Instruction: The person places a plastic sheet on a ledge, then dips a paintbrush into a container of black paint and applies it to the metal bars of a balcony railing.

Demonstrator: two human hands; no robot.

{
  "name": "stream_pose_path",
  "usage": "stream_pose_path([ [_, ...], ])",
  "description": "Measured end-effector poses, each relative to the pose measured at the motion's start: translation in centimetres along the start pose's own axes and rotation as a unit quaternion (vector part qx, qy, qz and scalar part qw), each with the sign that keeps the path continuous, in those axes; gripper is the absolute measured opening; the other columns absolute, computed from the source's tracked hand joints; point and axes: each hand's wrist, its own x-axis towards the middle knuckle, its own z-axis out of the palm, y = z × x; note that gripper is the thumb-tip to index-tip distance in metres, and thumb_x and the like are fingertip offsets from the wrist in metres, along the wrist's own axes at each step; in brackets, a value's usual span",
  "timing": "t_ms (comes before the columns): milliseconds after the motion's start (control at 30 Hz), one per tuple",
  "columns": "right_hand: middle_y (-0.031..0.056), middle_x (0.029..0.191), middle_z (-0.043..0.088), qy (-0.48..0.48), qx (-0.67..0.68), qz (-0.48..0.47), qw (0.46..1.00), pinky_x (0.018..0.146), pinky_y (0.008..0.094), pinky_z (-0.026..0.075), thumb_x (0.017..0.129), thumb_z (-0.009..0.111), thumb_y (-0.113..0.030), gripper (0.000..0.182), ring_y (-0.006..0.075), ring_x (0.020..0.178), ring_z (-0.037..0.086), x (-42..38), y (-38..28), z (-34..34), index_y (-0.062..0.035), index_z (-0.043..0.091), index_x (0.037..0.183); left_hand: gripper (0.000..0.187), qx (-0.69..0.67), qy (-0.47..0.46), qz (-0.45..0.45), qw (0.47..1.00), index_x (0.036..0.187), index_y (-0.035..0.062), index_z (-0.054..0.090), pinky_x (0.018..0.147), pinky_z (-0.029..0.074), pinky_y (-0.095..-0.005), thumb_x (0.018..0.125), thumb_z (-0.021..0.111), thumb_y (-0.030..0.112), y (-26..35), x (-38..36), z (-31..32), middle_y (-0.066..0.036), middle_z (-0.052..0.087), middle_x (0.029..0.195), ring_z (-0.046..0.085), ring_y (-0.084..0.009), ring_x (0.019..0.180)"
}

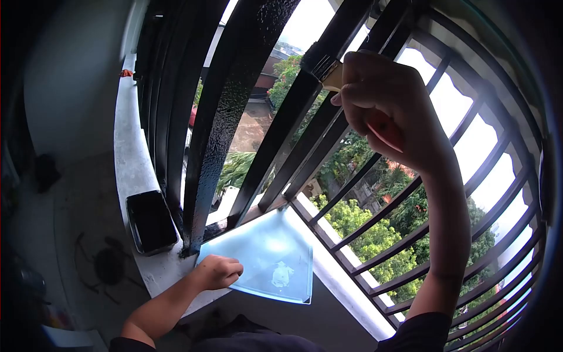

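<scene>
My right hand (387, 100) is raised high and wrapped round a paintbrush (332, 75). The brush's dark bristles touch a black bar (287, 126) of the window grille, and its red handle end shows below my palm. Lower down, my left hand (219, 272) is closed at the left edge of a light blue plastic folder (258, 246). That sheet spans the corner of the ledge and hangs over its near side, with a pale print on it. My left fingertips are partly hidden.
A black rectangular container (151, 223) sits on the white ledge (130, 135) at left. Wet-looking black shine covers a wide bar (226, 117). More dark bars (404, 246) curve round the right side, with trees (363, 229) outside. A small orange-red item (125, 73) lies farther along the ledge.
</scene>
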Motion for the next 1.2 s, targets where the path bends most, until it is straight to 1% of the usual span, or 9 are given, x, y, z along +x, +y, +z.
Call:
stream_pose_path([
  [33, 0.0055, 0.076, 0.047, 0.005, -0.039, -0.051, 0.998, 0.059, 0.0301, 0.049, 0.071, 0.063, 0.010, 0.025, 0.0159, 0.070, 0.055, -0.2, 0.1, 1.5, -0.0064, 0.045, 0.062, 0.005, 0.002, 0.000, -0.002, 1.000, 0.086, 0.0110, 0.068, 0.066, 0.055, -0.0395, 0.083, 0.064, 0.009, -0.1, 0.0, 0.0, -0.005, 0.069, 0.083, 0.069, -0.0274, 0.077],
  [167, 0.0052, 0.072, 0.046, -0.077, 0.142, 0.030, 0.986, 0.057, 0.0323, 0.046, 0.071, 0.068, 0.002, 0.027, 0.0177, 0.067, 0.054, -0.8, -2.3, 0.7, -0.0079, 0.044, 0.061, 0.005, 0.014, -0.009, -0.004, 1.000, 0.086, 0.0108, 0.068, 0.066, 0.055, -0.0397, 0.083, 0.065, 0.009, -0.1, 0.1, 0.1, -0.004, 0.069, 0.084, 0.069, -0.0275, 0.077],
  [233, 0.0051, 0.073, 0.047, -0.041, 0.184, 0.031, 0.982, 0.056, 0.0329, 0.044, 0.071, 0.069, -0.001, 0.027, 0.0182, 0.066, 0.054, -1.1, -1.7, 1.3, -0.0060, 0.044, 0.061, 0.005, 0.005, -0.012, 0.010, 1.000, 0.086, 0.0105, 0.067, 0.066, 0.055, -0.0396, 0.083, 0.065, 0.008, -0.1, 0.1, 0.1, -0.005, 0.069, 0.084, 0.069, -0.0275, 0.077],
  [300, 0.0053, 0.073, 0.047, 0.067, 0.026, -0.013, 0.997, 0.058, 0.0328, 0.048, 0.070, 0.066, 0.003, 0.024, 0.0180, 0.067, 0.055, -0.8, -2.0, 3.3, -0.0047, 0.045, 0.062, 0.005, 0.003, -0.023, 0.004, 1.000, 0.086, 0.0100, 0.067, 0.066, 0.055, -0.0393, 0.083, 0.065, 0.007, 0.1, 0.1, -0.1, -0.005, 0.069, 0.084, 0.069, -0.0275, 0.077],
  [433, 0.0044, 0.087, 0.052, 0.064, -0.019, 0.006, 0.998, 0.063, 0.0301, 0.056, 0.064, 0.079, -0.008, 0.021, 0.0164, 0.083, 0.056, -2.1, -4.6, 9.4, -0.0032, 0.059, 0.068, 0.004, 0.008, -0.015, -0.007, 1.000, 0.086, 0.0094, 0.067, 0.066, 0.055, -0.0390, 0.083, 0.065, 0.007, 0.4, 0.2, -0.4, -0.005, 0.068, 0.084, 0.069, -0.0280, 0.077],
  [500, 0.0016, 0.093, 0.052, -0.034, 0.051, 0.034, 0.998, 0.067, 0.0295, 0.055, 0.059, 0.081, -0.022, 0.026, 0.0152, 0.089, 0.053, -3.3, -6.5, 12.1, -0.0053, 0.066, 0.071, 0.001, -0.010, -0.006, 0.010, 1.000, 0.085, 0.0094, 0.063, 0.065, 0.053, -0.0407, 0.085, 0.063, 0.008, 0.4, 0.3, -0.3, -0.006, 0.067, 0.082, 0.068, -0.0297, 0.076],
  [633, 0.0005, 0.101, 0.053, -0.071, -0.001, 0.034, 0.997, 0.080, 0.0305, 0.055, 0.049, 0.079, -0.036, 0.039, 0.0167, 0.098, 0.053, -4.7, -10.4, 16.0, -0.0086, 0.067, 0.073, 0.002, 0.001, -0.010, 0.009, 1.000, 0.085, 0.0091, 0.062, 0.065, 0.053, -0.0411, 0.085, 0.064, 0.009, 0.6, 0.2, -0.4, -0.006, 0.065, 0.081, 0.067, -0.0298, 0.076],
  [967, 0.0014, 0.099, 0.053, -0.118, 0.146, 0.081, 0.979, 0.077, 0.0323, 0.054, 0.049, 0.080, -0.029, 0.037, 0.0197, 0.098, 0.055, -8.5, -14.0, 21.8, -0.0083, 0.064, 0.075, 0.006, -0.025, -0.007, 0.024, 0.999, 0.084, 0.0100, 0.059, 0.065, 0.052, -0.0423, 0.085, 0.065, 0.009, 0.7, 0.0, 0.1, -0.006, 0.062, 0.079, 0.066, -0.0298, 0.076],
  [1200, 0.0037, 0.089, 0.052, 0.046, 0.063, 0.135, 0.988, 0.063, 0.0356, 0.049, 0.064, 0.073, -0.013, 0.018, 0.0224, 0.081, 0.057, -4.9, -9.3, 11.1, -0.0068, 0.062, 0.077, 0.005, -0.010, 0.015, 0.049, 0.999, 0.084, 0.0094, 0.063, 0.062, 0.052, -0.0395, 0.081, 0.064, 0.005, 0.6, 0.4, -0.1, -0.006, 0.063, 0.076, 0.066, -0.0279, 0.071],
])
